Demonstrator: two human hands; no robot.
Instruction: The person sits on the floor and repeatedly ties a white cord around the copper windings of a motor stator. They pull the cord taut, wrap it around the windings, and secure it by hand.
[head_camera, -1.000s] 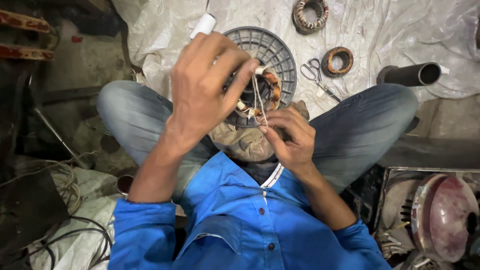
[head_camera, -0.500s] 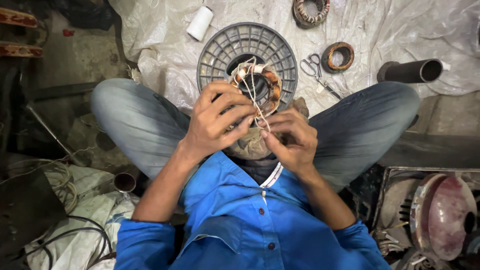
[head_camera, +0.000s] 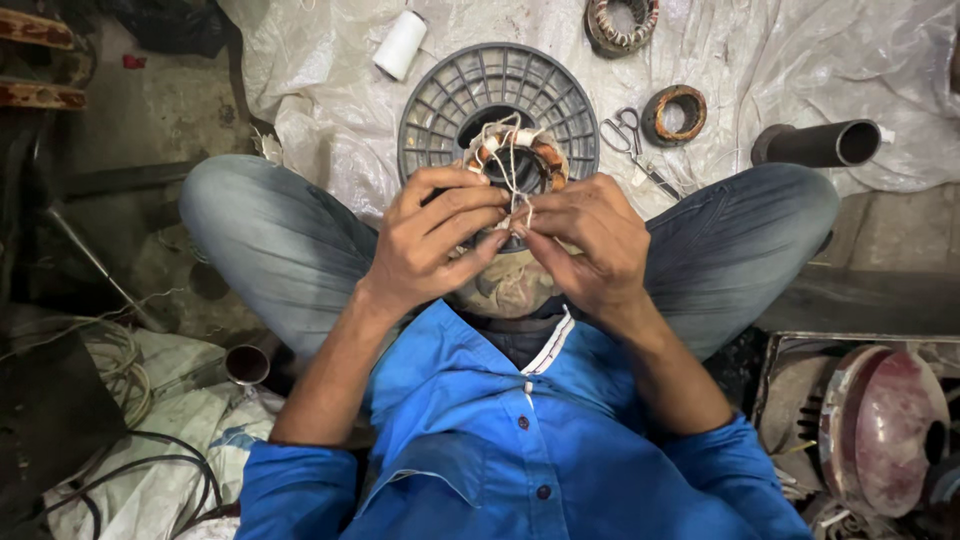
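I sit cross-legged in jeans and a blue shirt. A copper motor winding (head_camera: 515, 158), ring-shaped and wrapped with white thread (head_camera: 512, 172), is held up over my lap. My left hand (head_camera: 435, 240) grips its near left side, fingers curled and pinching the thread. My right hand (head_camera: 590, 240) meets it from the right, fingertips pinched on the same thread at the winding's near edge. Behind the winding lies a grey plastic spool disc (head_camera: 450, 100) on white sheeting.
On the sheeting (head_camera: 800, 60) lie a white thread spool (head_camera: 400, 44), scissors (head_camera: 630, 140), two more wound coils (head_camera: 620, 20) (head_camera: 674, 114) and a dark pipe (head_camera: 818, 144). A pink fan housing (head_camera: 885, 430) sits at lower right. Cables (head_camera: 110, 470) lie at lower left.
My left hand came down from a raised pull and closed in on the winding. Both hands now meet at the thread on the near edge of the winding.
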